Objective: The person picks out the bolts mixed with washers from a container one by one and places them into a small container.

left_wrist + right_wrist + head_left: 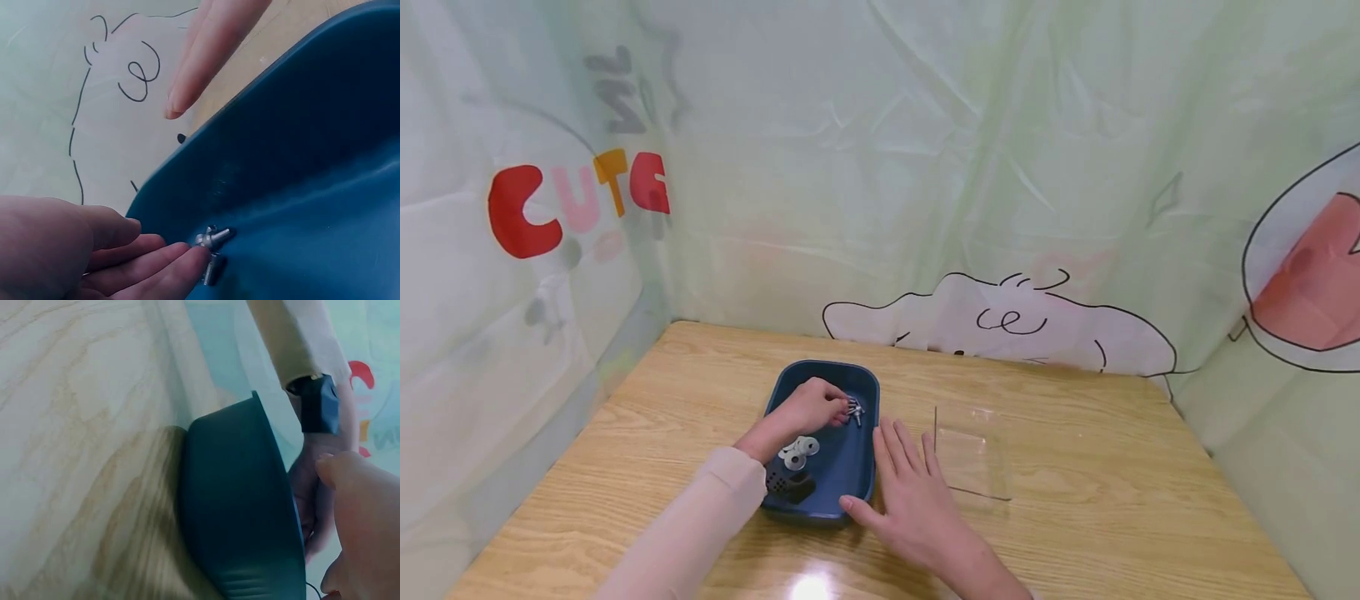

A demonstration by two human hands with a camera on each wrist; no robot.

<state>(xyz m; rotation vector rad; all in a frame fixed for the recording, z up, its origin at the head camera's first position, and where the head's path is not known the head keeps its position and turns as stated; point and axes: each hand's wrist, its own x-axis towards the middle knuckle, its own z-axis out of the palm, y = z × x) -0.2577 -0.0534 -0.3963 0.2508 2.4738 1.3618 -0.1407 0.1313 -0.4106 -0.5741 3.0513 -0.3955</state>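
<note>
A deep blue plastic tray (842, 467) lies on the wooden table. My left hand (812, 404) reaches down into it, and its fingertips touch a small cluster of silver screws (855, 410) near the far end. In the left wrist view the thumb stays apart from the fingertips beside the screws (214, 237). Flat and spread, my right hand (917, 504) lies along the tray's right side, its thumb at the near right rim. Nearer in the tray are round silver washer-like discs (797, 452) and black parts (790, 483), one with holes, partly hidden by the left forearm.
Right of the tray, a clear square plastic piece (973, 454) with dark edges lies on the table (1097, 467). Printed curtains (880, 167) hang behind the table and at both sides. A dark band (320, 403) sits at the left wrist.
</note>
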